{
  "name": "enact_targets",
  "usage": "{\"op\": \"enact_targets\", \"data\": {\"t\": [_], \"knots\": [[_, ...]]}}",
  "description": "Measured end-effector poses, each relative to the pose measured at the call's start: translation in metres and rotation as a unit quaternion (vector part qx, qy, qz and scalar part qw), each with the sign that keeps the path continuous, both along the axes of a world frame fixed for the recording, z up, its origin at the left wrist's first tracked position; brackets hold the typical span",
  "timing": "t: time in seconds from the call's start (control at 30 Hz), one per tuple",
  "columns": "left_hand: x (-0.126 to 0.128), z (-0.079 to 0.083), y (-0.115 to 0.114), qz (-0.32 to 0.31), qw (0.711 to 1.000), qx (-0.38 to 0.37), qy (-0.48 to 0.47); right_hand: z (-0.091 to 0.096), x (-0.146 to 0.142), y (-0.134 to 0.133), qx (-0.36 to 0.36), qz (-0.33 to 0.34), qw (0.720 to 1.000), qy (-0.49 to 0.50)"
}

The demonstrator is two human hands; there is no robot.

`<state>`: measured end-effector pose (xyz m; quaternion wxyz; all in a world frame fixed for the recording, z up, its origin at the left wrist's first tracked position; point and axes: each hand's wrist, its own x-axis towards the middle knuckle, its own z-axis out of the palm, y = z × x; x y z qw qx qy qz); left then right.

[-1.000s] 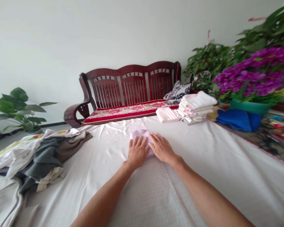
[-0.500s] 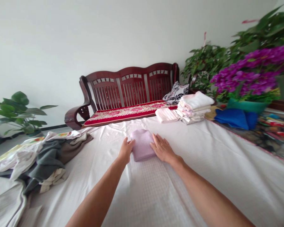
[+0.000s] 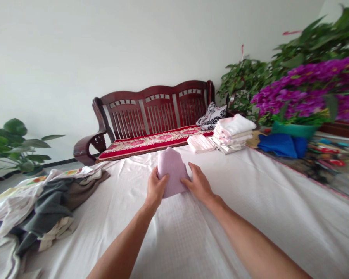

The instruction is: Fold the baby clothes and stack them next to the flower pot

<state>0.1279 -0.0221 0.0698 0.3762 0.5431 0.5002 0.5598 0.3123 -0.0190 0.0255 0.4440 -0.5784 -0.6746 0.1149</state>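
Note:
A folded lilac piece of ribbed clothing (image 3: 172,168) is tilted up off the white sheet, its far end raised. My left hand (image 3: 157,188) grips its left edge, thumb across the front and fingers behind. On the other side, my right hand (image 3: 200,184) has its thumb over the lower right edge. Its index finger stretches out beside the cloth, and the remaining fingers are mostly hidden. Beyond my hands lie a folded pink-striped cloth (image 3: 200,144) and a stack of folded white clothes (image 3: 234,133).
The white sheet (image 3: 267,209) spreads beneath everything. Unfolded clothes (image 3: 54,205) are heaped at left. Behind stands a wooden bench (image 3: 145,108) with a patterned cushion (image 3: 211,117). Purple flowers (image 3: 305,91), a blue cloth (image 3: 282,145) and small clutter occupy the right side.
The lilac clothing lay flat between my hands and is now tilted up. My left hand has closed on it; my right hand has turned from flat, thumb onto its edge. The view shifted slightly.

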Motion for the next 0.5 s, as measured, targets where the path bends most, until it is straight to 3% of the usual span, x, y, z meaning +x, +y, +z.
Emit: {"op": "enact_targets", "data": {"t": [0.1,0.2,0.27,0.33,0.5], "knots": [[-0.003,0.020,-0.006,0.069,0.979,0.091,0.171,0.015,-0.010,-0.010,0.031,0.026,0.995,0.097],[-0.007,0.026,-0.015,0.066,0.919,0.174,0.348,0.032,-0.021,-0.019,-0.058,0.158,0.946,0.275],[-0.010,0.017,-0.021,0.019,0.870,0.230,0.435,0.039,-0.022,-0.021,-0.121,0.241,0.887,0.376],[-0.015,0.000,-0.026,-0.020,0.828,0.266,0.493,0.040,-0.016,-0.018,-0.173,0.252,0.848,0.432],[-0.024,-0.033,-0.039,-0.133,0.773,0.283,0.553,0.020,0.009,-0.001,-0.290,0.224,0.843,0.394]]}}
